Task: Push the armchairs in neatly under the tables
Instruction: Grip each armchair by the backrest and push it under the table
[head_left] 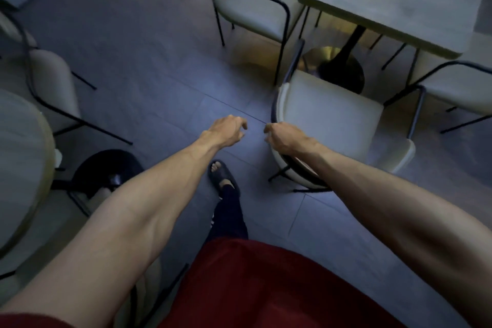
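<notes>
A cream armchair (330, 112) with a black metal frame stands just right of centre, its seat facing the square pale table (394, 0) at the upper right. The seat sits mostly outside the table's edge. My right hand (286, 138) rests on the curved backrest at its left end, fingers curled over the rim. My left hand (227, 130) hovers over the floor just left of that chair, fingers loosely bent and holding nothing.
A second cream armchair (250, 5) stands at the table's left side and a third (458, 88) at the right edge. A round table (21, 162) with a black base and another chair (50, 80) are on the left. My sandalled foot (222, 176) is on the grey tiled floor.
</notes>
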